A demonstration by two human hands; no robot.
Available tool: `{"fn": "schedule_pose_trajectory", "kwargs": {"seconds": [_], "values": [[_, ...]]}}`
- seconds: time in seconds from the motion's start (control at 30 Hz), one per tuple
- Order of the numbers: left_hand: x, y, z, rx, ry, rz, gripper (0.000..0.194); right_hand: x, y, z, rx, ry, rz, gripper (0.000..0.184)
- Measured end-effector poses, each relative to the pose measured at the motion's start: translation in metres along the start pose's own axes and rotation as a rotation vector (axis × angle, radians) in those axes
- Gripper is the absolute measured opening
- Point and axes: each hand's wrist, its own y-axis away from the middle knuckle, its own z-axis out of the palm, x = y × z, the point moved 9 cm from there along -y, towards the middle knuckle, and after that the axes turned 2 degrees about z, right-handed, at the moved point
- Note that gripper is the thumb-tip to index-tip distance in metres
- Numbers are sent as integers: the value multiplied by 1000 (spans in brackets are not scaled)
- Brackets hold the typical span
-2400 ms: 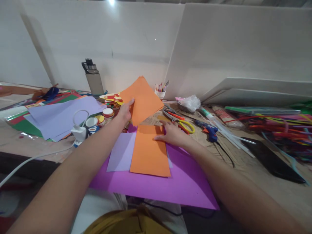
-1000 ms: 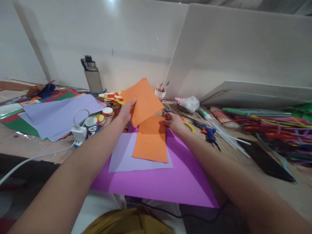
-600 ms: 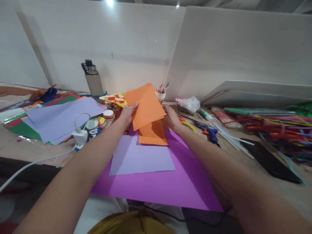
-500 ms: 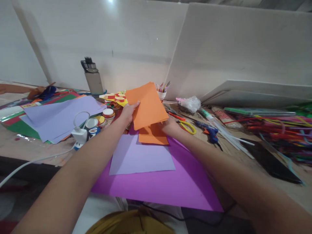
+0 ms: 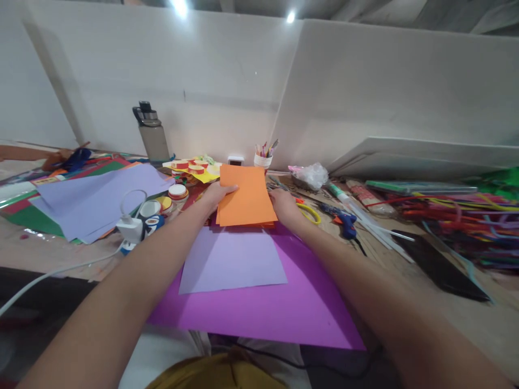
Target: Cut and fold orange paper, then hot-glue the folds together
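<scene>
A small stack of orange paper sheets is between my hands, its edges slightly out of line at the bottom. My left hand grips the left edge, thumb on top and fingers hidden underneath. At the right edge, my right hand is closed against the sheets, its fingertips partly hidden. Nearer to me, a lilac paper sheet lies flat, its far end shaded by the orange stack. Under it all is a large purple sheet, which reaches over the table's front edge.
Lilac sheets, a white charger with cable and paint jars are on the left. Behind stand a bottle and a pen cup. To the right lie yellow-handled scissors, a blue glue gun and a black phone-like slab.
The upper orange sheets have come down from a tilted, raised position and now lie nearly over the lower orange ones. My right hand has moved from beneath them to their right edge.
</scene>
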Motion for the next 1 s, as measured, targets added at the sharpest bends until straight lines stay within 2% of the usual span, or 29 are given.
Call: {"fn": "schedule_pose_trajectory", "kwargs": {"seconds": [0.13,0.2,0.27,0.4,0.53,0.67,0.87,1.0], "values": [[-10,-1,6,-33,-23,-71,36,19,4,-12,0,-93,118,20],[-10,0,9,-29,-45,-78,34,25,8,-5,-52,-133,201,19],[-8,2,10,7,-85,-64,31,26,13,5,-94,-99,243,26],[-8,3,9,18,-107,-69,20,30,16,17,-88,-101,245,44],[-11,-8,0,35,-119,-46,16,42,13,21,-78,-207,246,40],[-17,-14,-8,83,-166,-53,16,39,15,17,-84,-175,216,36],[-16,-9,-9,135,-200,-70,12,25,24,13,-108,-108,222,40],[-5,-7,-2,109,-98,30,13,31,21,9,-28,-195,248,50]]}}
